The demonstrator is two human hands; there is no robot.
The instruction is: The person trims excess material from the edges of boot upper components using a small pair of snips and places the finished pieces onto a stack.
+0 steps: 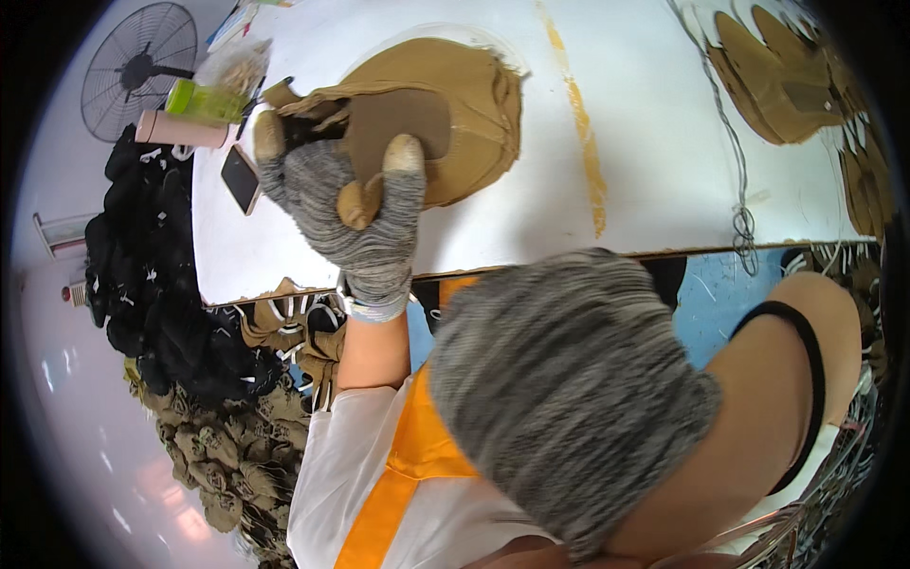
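My left hand [346,194], in a grey knit glove with tan fingertips, lies at the near left edge of a brown suede shoe upper [479,104] on the white table. Two of its fingers point away and apart, while one tan tip curls inward. The hand appears closed on the upper's edge; part of the grip is hidden. Layered edges show on the far right side of the upper, and a darker patch lies in its middle. My right hand [559,389], gloved in the same grey knit, is blurred close in front of my body. Its fingers cannot be made out.
A phone [240,178], a pink bottle [180,129] and a green-lidded container [204,100] stand left, near a fan [139,71]. More brown uppers [782,85] lie far right beside a grey cord [735,142]. Black [156,256] and brown piles [227,455] flank the table's left.
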